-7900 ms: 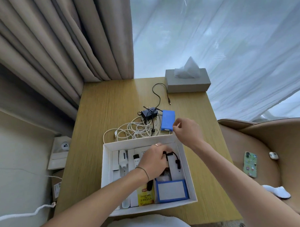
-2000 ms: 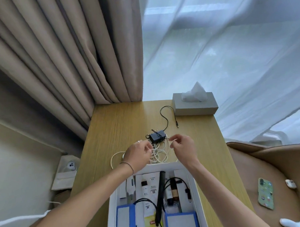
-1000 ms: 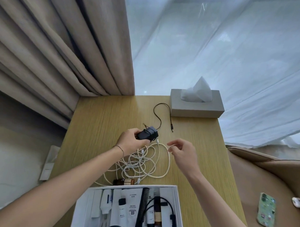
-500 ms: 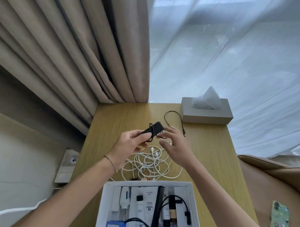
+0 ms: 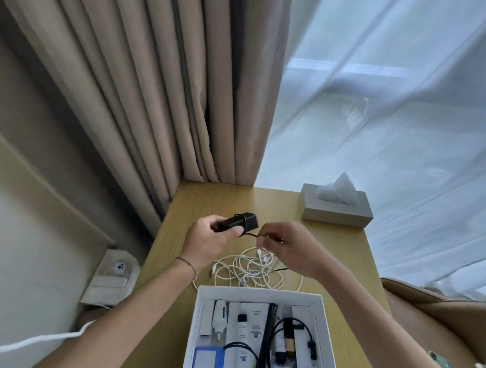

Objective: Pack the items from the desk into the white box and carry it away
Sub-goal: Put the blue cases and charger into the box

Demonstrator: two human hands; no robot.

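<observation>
My left hand (image 5: 210, 241) grips a black power adapter (image 5: 241, 222), held up above the wooden desk (image 5: 209, 201). My right hand (image 5: 289, 247) pinches the adapter's thin black cord (image 5: 250, 235) just to the right of it. Below the hands a tangle of white cables (image 5: 250, 270) lies on the desk. The open white box (image 5: 256, 290) sits at the desk's near edge, holding a black comb (image 5: 267, 329), a blue-framed item (image 5: 206, 361), white packets and a black cable.
A grey tissue box (image 5: 336, 213) stands at the desk's far right corner. Beige curtains (image 5: 150, 90) and a sheer drape (image 5: 385, 123) hang behind. A wall socket (image 5: 112, 273) is low on the left, a tan chair (image 5: 439, 317) on the right.
My left hand picked the black adapter off the desk and lifted it. My right hand came in and took hold of its cord. The view tilted upward.
</observation>
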